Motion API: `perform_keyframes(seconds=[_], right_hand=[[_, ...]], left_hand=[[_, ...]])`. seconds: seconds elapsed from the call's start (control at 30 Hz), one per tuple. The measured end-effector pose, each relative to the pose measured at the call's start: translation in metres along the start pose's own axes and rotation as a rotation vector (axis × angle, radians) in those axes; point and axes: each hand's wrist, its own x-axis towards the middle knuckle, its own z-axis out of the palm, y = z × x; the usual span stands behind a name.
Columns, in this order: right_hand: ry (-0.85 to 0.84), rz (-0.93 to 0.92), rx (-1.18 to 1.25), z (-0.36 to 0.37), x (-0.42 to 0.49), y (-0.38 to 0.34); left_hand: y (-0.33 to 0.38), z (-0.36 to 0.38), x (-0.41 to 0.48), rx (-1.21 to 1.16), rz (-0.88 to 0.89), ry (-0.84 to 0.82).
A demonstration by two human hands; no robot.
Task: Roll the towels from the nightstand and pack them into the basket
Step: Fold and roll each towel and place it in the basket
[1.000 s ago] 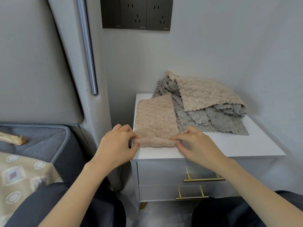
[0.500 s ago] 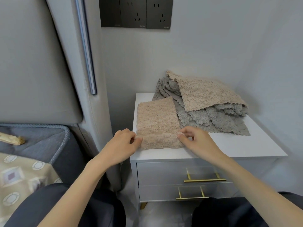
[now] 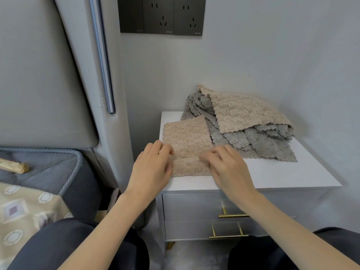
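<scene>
At the front left corner of the white nightstand [image 3: 272, 176], your left hand [image 3: 153, 168] and right hand [image 3: 229, 168] bend over the near end of a beige towel [image 3: 187, 137], fingers curled round the thick roll forming there, one hand at each end of it. The fingertips are blurred, so how firmly you pinch is hard to say. The rest of the towel lies flat on the top, its far corner touching the pile of grey and beige towels [image 3: 253, 137] heaped behind and to the right. The step in hand looks like rolling the first towel, perhaps a third wound, with the whole pile left to do. The next move calls for even pressure from both hands as you push the roll away, so that it runs straight and tight and does not snag the pile. The basket is not in view.
</scene>
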Motion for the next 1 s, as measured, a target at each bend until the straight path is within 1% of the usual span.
perform_keyframes(seconds=[0.03,0.1,0.17,0.23,0.4,0.5,0.63,0.73,0.87,0.93,1.0], right_hand=[[0.011,-0.089,-0.007,0.001,0.000,-0.002],[-0.036,-0.212,-0.051,0.003,-0.002,-0.005],[-0.095,-0.266,-0.074,0.005,-0.006,-0.005],[-0.123,-0.272,-0.065,0.005,-0.008,-0.003],[-0.158,-0.189,0.037,0.001,-0.009,-0.001],[-0.210,-0.140,0.041,-0.007,-0.010,0.003],[-0.267,-0.069,0.013,-0.017,-0.013,0.008],[-0.270,-0.042,0.029,-0.019,-0.014,0.011],[-0.322,-0.030,0.019,-0.018,-0.012,0.015],[-0.373,0.006,0.059,-0.017,-0.010,0.017],[-0.408,0.081,0.148,-0.016,-0.010,0.019]], left_hand=[[0.001,0.000,0.001,-0.028,0.068,0.009],[0.004,0.002,0.001,-0.048,0.180,-0.001],[0.006,0.005,-0.001,-0.049,0.234,-0.024],[0.006,0.008,-0.004,-0.061,0.237,-0.047],[0.008,0.005,-0.008,-0.021,0.243,-0.054],[0.008,-0.002,-0.012,-0.027,0.218,-0.047],[0.003,-0.011,-0.018,-0.018,0.156,-0.091],[0.001,-0.015,-0.018,0.013,0.112,-0.136],[-0.002,-0.013,-0.013,0.051,0.079,-0.163],[-0.002,-0.011,-0.012,0.030,0.053,-0.157],[-0.004,-0.009,-0.013,-0.014,0.032,-0.116]])
